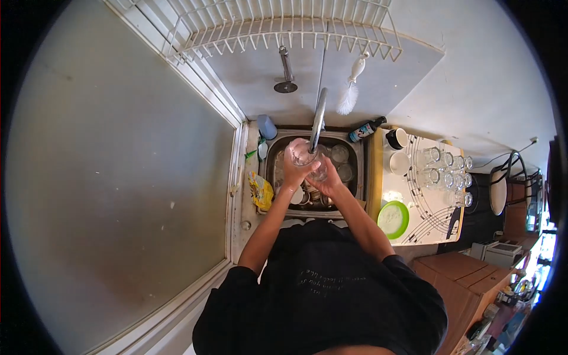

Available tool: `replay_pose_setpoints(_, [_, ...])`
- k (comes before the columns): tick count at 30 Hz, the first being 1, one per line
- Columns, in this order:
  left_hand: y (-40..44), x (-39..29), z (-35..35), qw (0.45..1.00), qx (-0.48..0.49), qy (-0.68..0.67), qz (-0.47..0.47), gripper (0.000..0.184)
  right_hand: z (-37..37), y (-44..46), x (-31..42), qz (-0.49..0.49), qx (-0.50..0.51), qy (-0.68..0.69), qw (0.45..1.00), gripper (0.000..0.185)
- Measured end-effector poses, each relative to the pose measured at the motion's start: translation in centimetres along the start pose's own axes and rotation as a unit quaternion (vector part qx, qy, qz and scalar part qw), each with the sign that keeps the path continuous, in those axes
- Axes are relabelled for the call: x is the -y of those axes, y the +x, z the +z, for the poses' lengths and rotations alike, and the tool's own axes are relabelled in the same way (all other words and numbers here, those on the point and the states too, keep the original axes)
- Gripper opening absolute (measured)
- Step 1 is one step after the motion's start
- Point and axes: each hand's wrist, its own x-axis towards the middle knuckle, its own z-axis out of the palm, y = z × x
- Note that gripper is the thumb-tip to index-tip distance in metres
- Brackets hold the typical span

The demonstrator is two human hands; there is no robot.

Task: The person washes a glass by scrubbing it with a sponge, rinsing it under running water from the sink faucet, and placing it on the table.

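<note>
Over the metal sink (271, 177), my left hand (291, 173) is closed around a clear drinking glass (300, 152) just below the faucet (319, 115). Close beside it, my right hand (330, 182) is wrapped round another clear glass (320, 171). The two glasses are close together and partly overlap in view; whether they touch I cannot tell. More glasses (339, 154) stand in the sink behind my right hand. White cups (297, 196) and other dishes lie under my wrists, partly hidden.
On the right, a music-note-patterned counter (414, 204) bears several upside-down glasses (448, 168), a white cup (400, 164), a black mug (396, 139) and a green-rimmed bowl (393, 219). A dark bottle (367, 129), yellow packet (260, 191) and blue container (267, 126) edge the sink. A wire rack (284, 29) hangs above.
</note>
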Motion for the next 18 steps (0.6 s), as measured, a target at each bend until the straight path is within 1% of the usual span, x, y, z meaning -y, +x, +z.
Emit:
replay_pose_setpoints(1, [-0.6, 0.3, 0.4, 0.998, -0.043, -0.04, -0.023, 0.076, -0.2, -0.5, -0.3, 0.003, -0.003, -0.007, 1.0, 0.042])
replay_pose_setpoints(2, [-1.2, 0.6, 0.8, 0.992, -0.086, -0.081, -0.045, 0.076, -0.4, -0.9, -0.5, -0.004, -0.036, 0.0, 0.999, 0.041])
replay_pose_setpoints(3, [-1.6, 1.3, 0.4, 0.989, -0.097, -0.085, -0.071, 0.078, -1.1, -0.9, -0.9, -0.009, -0.07, 0.007, 0.997, 0.041])
replay_pose_setpoints(4, [-1.9, 2.0, 0.0, 0.988, -0.105, -0.089, -0.069, 0.078, -1.7, -0.8, -1.1, -0.004, -0.073, 0.0, 0.997, 0.041])
replay_pose_setpoints(6, [-2.2, 3.1, -0.8, 0.981, -0.124, -0.059, -0.135, 0.077, -2.3, -0.7, -1.2, -0.003, -0.04, -0.003, 0.999, 0.04])
replay_pose_setpoints(7, [-2.2, 3.5, -1.2, 0.981, -0.129, -0.063, -0.133, 0.077, -2.5, -0.8, -1.2, -0.001, -0.042, -0.008, 0.999, 0.04])
replay_pose_setpoints(9, [-2.2, 4.4, -1.8, 0.968, -0.154, -0.109, -0.168, 0.073, -2.3, -1.1, -1.1, -0.012, -0.083, -0.041, 0.996, 0.038])
replay_pose_setpoints(10, [-2.2, 4.9, -2.2, 0.967, -0.158, -0.115, -0.166, 0.073, -2.1, -1.4, -1.0, -0.011, -0.086, -0.047, 0.995, 0.038])
replay_pose_setpoints(12, [-2.4, 5.8, -3.2, 0.97, -0.13, -0.068, -0.196, 0.061, -1.8, -1.8, -0.9, -0.05, -0.103, -0.095, 0.989, 0.037])
replay_pose_setpoints(13, [-2.5, 6.8, -3.8, 0.969, -0.134, -0.073, -0.194, 0.061, -1.9, -1.8, -0.7, -0.048, -0.105, -0.101, 0.988, 0.037])
replay_pose_setpoints(15, [-2.5, 8.1, -4.9, 0.953, -0.132, -0.024, -0.27, 0.062, -2.0, -1.7, -0.5, -0.081, -0.129, -0.157, 0.976, 0.037])
replay_pose_setpoints(16, [-2.7, 8.4, -5.1, 0.953, -0.137, -0.028, -0.268, 0.062, -1.9, -1.7, -0.4, -0.078, -0.129, -0.163, 0.975, 0.037])
replay_pose_setpoints(18, [-2.9, 8.8, -5.4, 0.909, -0.146, -0.036, -0.389, 0.061, -1.4, -1.6, -0.4, -0.112, -0.174, -0.256, 0.944, 0.035])
